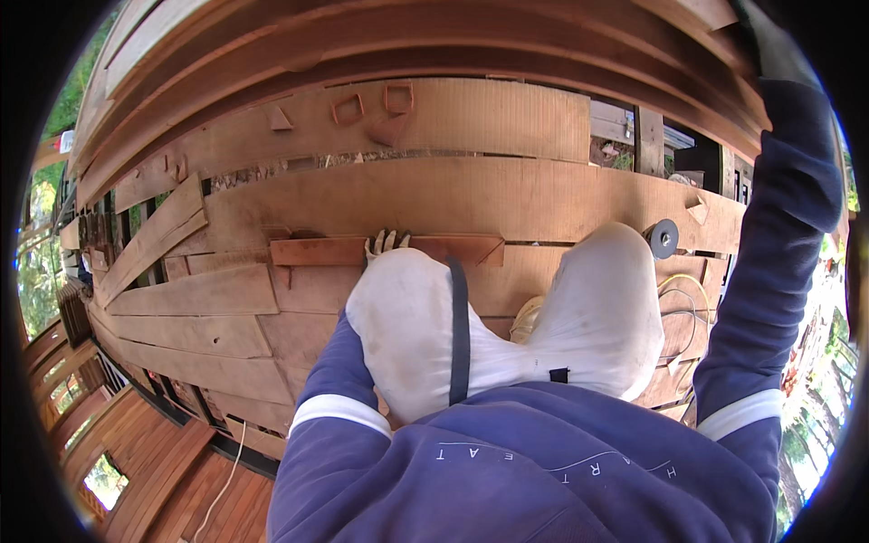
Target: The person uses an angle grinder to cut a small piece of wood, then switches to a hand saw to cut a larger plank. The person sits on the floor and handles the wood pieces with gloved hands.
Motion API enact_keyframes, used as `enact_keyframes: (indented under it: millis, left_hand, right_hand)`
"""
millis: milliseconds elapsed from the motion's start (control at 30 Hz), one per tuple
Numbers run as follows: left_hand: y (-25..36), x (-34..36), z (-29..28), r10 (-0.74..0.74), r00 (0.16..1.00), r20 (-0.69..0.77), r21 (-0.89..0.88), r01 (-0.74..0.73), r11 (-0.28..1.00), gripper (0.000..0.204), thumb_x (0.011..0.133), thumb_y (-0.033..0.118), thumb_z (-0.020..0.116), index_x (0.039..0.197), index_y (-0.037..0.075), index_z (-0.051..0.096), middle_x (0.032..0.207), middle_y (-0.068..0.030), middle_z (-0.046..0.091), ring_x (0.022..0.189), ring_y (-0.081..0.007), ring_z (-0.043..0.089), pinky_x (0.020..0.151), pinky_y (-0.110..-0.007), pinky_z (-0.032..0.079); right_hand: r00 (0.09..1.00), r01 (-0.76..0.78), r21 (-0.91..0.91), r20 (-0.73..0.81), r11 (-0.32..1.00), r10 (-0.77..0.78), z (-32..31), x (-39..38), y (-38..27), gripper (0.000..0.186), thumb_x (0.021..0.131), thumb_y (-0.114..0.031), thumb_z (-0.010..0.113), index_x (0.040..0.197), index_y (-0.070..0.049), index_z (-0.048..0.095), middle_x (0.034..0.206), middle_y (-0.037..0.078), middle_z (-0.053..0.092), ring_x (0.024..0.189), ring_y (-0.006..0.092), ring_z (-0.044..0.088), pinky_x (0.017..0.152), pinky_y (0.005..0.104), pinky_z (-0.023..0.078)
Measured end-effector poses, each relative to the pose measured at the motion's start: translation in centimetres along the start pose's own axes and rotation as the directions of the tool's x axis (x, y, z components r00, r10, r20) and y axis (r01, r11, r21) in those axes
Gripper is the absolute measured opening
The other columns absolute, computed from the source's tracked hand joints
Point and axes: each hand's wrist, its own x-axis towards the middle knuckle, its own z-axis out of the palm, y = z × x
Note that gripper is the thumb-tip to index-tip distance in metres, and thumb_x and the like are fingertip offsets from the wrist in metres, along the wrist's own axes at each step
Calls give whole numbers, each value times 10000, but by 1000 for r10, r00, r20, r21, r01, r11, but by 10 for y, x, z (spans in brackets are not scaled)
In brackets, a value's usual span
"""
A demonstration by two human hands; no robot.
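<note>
While the left hand (387, 242) lays its spread fingers over the reddish board (453, 249), just beyond the left knee (398, 294), the step in hand seems to be steadying that piece on the planks (507, 195); the knee hides whether it is gripped. The right hand (786, 52), far ahead and right of the left knee, is too unclear to judge. The next move probably calls for a steady board.
</note>
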Motion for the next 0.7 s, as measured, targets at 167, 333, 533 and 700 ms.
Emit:
enact_keyframes:
  millis: [167, 333, 533, 700]
  left_hand:
    - [-2, 6, -15, 94, 996, -8, 83, -93, 992, 418, 933, 336, 607, 1317, 173, 640, 1325, -177, 626, 1135, -367, 647, 996, -464, 519]
    - [-13, 5, -26, 212, 976, -53, 129, -204, 970, 411, 936, 339, 597, 1313, 180, 639, 1328, -176, 623, 1136, -364, 648, 997, -467, 518]
    - [-1, -35, -86, 136, 951, -279, 125, -105, 987, 361, 933, 320, 596, 1265, 189, 648, 1283, -168, 641, 1149, -337, 646, 1000, -479, 510]
    - [-37, -76, -116, -212, 844, -493, -208, 123, 970, 174, 926, 229, 598, 1067, 178, 686, 1014, -152, 724, 961, -346, 705, 872, -494, 544]
  right_hand:
    - [982, -188, 273, 47, 943, 182, -9, 9, -12, 327, 944, -148, 705, 1267, -103, 675, 1295, 153, 674, 1169, 266, 660, 1045, 376, 508]
    - [987, -156, 10, -44, 988, 156, -6, 29, 8, 443, 869, -169, 787, 1279, -48, 667, 1129, 216, 720, 1066, 376, 696, 942, 402, 532]
    - [990, -125, 49, -62, 991, 128, -13, 24, 25, 335, 861, -142, 767, 1178, -67, 687, 1012, 216, 721, 960, 397, 696, 844, 433, 536]
    - [988, -150, 5, 32, 989, 150, -18, 32, 11, 354, 920, -238, 693, 1249, -108, 682, 1154, 189, 723, 1061, 365, 693, 960, 443, 533]
